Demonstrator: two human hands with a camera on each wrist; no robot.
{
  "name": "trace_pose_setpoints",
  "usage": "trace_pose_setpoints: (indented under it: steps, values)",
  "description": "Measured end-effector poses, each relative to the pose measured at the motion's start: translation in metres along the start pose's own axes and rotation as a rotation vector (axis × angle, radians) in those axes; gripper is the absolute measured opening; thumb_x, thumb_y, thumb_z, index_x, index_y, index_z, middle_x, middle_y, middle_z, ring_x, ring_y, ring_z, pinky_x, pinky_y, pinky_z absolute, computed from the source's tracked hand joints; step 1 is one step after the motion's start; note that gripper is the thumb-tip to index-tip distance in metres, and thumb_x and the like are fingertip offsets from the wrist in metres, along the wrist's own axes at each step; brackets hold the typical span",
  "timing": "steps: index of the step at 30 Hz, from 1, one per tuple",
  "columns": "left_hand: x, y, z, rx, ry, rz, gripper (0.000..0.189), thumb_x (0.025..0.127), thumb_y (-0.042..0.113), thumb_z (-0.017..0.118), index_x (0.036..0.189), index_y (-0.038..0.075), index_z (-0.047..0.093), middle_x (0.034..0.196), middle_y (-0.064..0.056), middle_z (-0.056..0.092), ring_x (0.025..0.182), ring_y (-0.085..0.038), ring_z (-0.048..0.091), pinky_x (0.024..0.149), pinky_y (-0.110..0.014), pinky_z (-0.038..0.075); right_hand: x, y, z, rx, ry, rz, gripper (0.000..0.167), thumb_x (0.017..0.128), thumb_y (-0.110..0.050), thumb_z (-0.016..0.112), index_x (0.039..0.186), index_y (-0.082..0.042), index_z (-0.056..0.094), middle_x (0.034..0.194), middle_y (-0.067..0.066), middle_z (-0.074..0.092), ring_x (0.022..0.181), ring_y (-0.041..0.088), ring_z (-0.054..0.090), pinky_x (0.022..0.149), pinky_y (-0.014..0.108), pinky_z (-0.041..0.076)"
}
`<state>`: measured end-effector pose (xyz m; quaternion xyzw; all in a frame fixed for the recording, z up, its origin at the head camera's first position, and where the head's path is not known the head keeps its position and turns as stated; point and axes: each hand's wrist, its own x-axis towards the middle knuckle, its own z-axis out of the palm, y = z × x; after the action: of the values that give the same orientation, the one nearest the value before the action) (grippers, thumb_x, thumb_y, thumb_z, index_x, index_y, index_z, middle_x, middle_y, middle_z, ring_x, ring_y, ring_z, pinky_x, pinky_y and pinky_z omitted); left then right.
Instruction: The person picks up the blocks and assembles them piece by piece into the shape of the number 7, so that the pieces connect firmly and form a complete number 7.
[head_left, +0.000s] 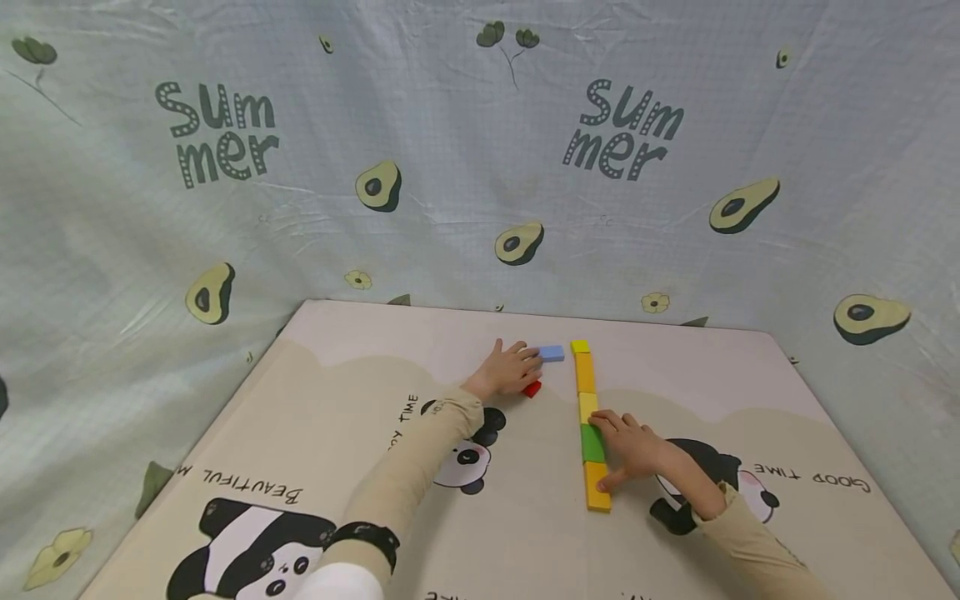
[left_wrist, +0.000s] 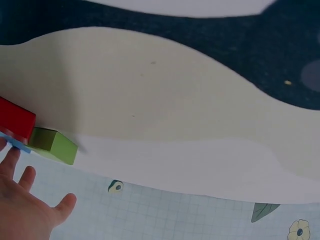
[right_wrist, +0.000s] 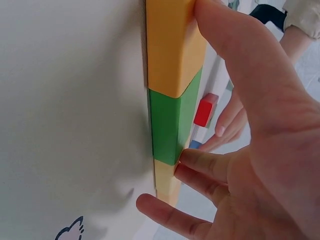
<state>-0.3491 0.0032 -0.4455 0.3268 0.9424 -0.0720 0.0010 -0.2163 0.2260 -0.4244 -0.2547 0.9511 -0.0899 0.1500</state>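
Note:
My left hand (head_left: 510, 368) reaches to the far middle of the table, its fingers extended beside a light blue block (head_left: 551, 353) and a red block (head_left: 532, 389). In the left wrist view a light green block (left_wrist: 55, 145) sits against the red block, and the fingertips are at the blue one's edge. A straight row of blocks runs away from me. My right hand (head_left: 633, 450) lies along its right side, fingers spread: the thumb touches the nearest orange block (right_wrist: 170, 45), and fingertips are where the green block (right_wrist: 164, 125) meets a yellow block (head_left: 588, 407).
Farther along the row come another orange block (head_left: 585, 372) and a small yellow block (head_left: 581, 346) at its end. The table (head_left: 360, 329) has a cover with printed pandas and lettering. A pale avocado-print cloth (head_left: 435, 100) hangs behind and at the sides.

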Motion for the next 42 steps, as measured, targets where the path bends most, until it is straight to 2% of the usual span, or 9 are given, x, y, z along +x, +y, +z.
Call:
trace_pose_setpoints:
  steps: [6, 11, 42]
  values:
    - [0.003, 0.002, 0.002, -0.017, -0.043, -0.032, 0.047, 0.096, 0.043, 0.024, 0.14, 0.027, 0.03, 0.147, 0.0, 0.027, 0.136, -0.02, 0.023, 0.107, -0.054, 0.019, 0.001, 0.0, 0.0, 0.02, -0.01, 0.007, 0.097, 0.061, -0.048, 0.076, 0.132, 0.002, 0.031, 0.137, 0.018, 0.028, 0.111, 0.036, 0.038, 0.085, 0.059, 0.038]
    - [0.005, 0.001, 0.003, -0.029, -0.061, -0.044, 0.047, 0.096, 0.043, 0.023, 0.14, 0.029, 0.027, 0.147, -0.001, 0.027, 0.136, -0.022, 0.022, 0.107, -0.054, 0.018, 0.001, 0.001, 0.0, 0.009, -0.009, 0.007, 0.097, 0.061, -0.047, 0.076, 0.132, 0.002, 0.032, 0.137, 0.018, 0.028, 0.11, 0.035, 0.038, 0.084, 0.058, 0.039]
    - [0.014, 0.005, -0.001, -0.032, -0.076, -0.047, 0.045, 0.097, 0.042, 0.021, 0.141, 0.032, 0.024, 0.148, 0.003, 0.026, 0.136, -0.022, 0.022, 0.106, -0.055, 0.018, -0.002, 0.0, -0.001, -0.003, 0.008, -0.009, 0.096, 0.061, -0.047, 0.076, 0.131, 0.003, 0.032, 0.136, 0.019, 0.029, 0.108, 0.035, 0.039, 0.081, 0.056, 0.041]
